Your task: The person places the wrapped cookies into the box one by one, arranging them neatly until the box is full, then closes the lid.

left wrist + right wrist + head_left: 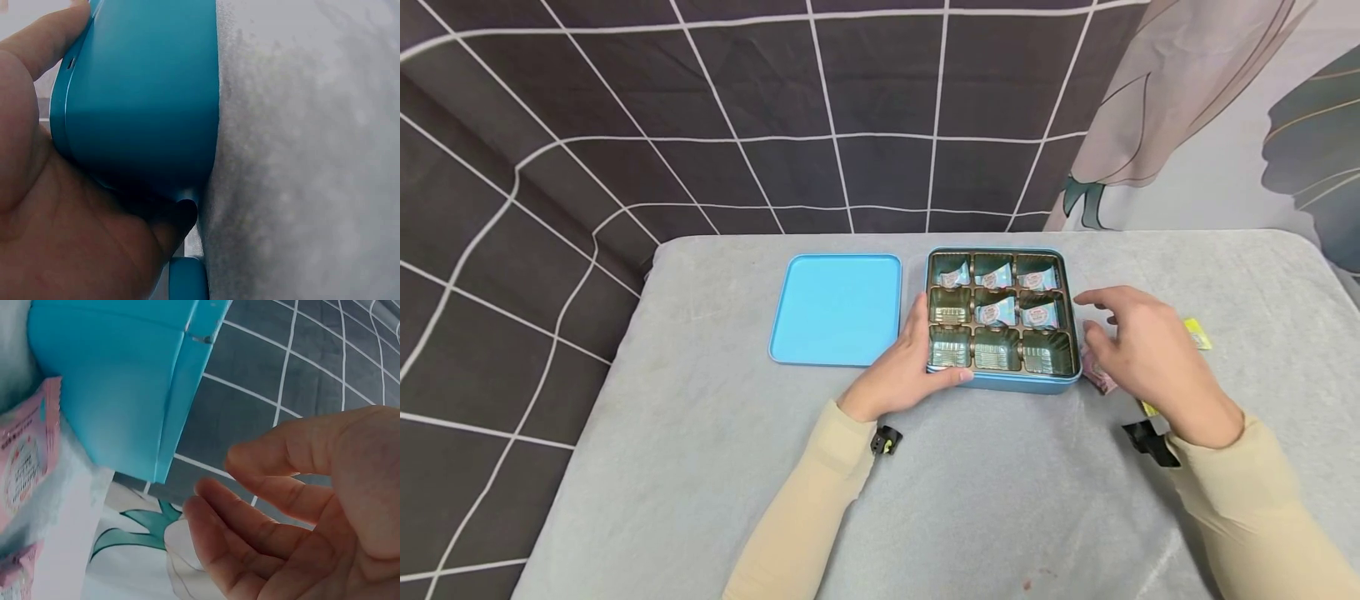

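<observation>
A blue tin box stands uncovered on the table, with a gold divided tray inside. Blue-and-white wrapped candies sit in its back row and in two middle-row compartments; the front row shows bare plastic. My left hand rests against the tin's front left corner, fingers extended along the left side, thumb at the front rim. In the left wrist view that hand touches the tin's wall. Beside the tin's right side hovers my right hand, fingers loosely bent, nothing between them, apart from the tin.
Left of the tin lies a flat blue lid. Pink wrapped candies lie by the tin's right side, partly hidden under the right hand in the head view. A yellow wrapper shows farther right. A dark gridded curtain hangs behind the grey-covered table.
</observation>
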Available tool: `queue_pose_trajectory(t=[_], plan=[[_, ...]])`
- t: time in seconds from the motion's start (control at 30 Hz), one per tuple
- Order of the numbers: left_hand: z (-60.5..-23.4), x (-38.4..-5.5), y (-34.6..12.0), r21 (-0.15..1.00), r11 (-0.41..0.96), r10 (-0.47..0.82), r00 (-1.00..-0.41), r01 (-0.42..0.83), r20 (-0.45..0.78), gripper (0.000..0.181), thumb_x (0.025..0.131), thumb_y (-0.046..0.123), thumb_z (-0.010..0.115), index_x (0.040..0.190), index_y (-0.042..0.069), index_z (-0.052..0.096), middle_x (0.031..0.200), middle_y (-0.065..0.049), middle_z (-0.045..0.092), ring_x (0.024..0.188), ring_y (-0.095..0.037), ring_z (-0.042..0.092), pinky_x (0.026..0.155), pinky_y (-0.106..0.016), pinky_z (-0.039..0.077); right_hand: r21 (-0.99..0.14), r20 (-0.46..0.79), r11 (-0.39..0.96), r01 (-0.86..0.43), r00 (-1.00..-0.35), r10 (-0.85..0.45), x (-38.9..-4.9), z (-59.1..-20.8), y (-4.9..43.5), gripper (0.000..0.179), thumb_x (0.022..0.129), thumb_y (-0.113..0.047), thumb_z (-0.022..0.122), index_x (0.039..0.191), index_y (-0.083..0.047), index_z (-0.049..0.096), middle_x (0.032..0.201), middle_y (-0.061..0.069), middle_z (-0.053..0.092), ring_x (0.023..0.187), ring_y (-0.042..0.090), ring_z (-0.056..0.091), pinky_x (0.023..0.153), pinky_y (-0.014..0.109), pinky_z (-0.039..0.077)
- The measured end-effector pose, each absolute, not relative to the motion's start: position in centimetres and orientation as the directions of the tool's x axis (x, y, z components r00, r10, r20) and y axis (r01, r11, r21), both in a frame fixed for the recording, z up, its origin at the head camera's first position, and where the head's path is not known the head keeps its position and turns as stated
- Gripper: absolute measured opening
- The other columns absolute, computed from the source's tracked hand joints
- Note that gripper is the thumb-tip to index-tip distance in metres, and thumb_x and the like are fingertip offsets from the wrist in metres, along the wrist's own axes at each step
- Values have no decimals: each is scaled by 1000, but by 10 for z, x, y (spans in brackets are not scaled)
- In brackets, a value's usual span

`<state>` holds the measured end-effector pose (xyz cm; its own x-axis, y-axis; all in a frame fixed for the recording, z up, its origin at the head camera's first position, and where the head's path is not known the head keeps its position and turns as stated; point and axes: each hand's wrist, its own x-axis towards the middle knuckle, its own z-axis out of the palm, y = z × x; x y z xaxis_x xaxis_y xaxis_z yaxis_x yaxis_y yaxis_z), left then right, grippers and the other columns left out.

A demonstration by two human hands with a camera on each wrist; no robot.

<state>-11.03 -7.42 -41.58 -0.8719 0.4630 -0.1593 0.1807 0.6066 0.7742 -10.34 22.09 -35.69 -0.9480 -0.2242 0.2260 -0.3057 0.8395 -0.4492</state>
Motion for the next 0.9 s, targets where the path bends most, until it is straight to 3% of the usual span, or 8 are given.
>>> queue_pose_trajectory(t=[0.57, 0.9], plan=[[-417, -111, -76, 777, 599, 472, -869, 192, -149, 120, 92, 58, 66, 157, 9, -22, 166, -8, -22, 150, -11, -15, 122, -39, 11, -398, 195, 862, -313, -947, -254, -95, -364, 248, 36, 83, 2, 65, 118, 4, 66, 113, 28, 65, 81, 36, 63, 71, 53, 47], [-415, -110, -75, 770, 609, 469, -870, 192, -154, 119, 92, 56, 66, 157, 7, -21, 166, -10, -21, 151, -11, -14, 122, -38, 11, -382, 160, 872, -306, -951, -264, -89, -371, 258, 36, 83, -4, 73, 117, 7, 65, 111, 29, 66, 95, 42, 61, 77, 57, 45]])
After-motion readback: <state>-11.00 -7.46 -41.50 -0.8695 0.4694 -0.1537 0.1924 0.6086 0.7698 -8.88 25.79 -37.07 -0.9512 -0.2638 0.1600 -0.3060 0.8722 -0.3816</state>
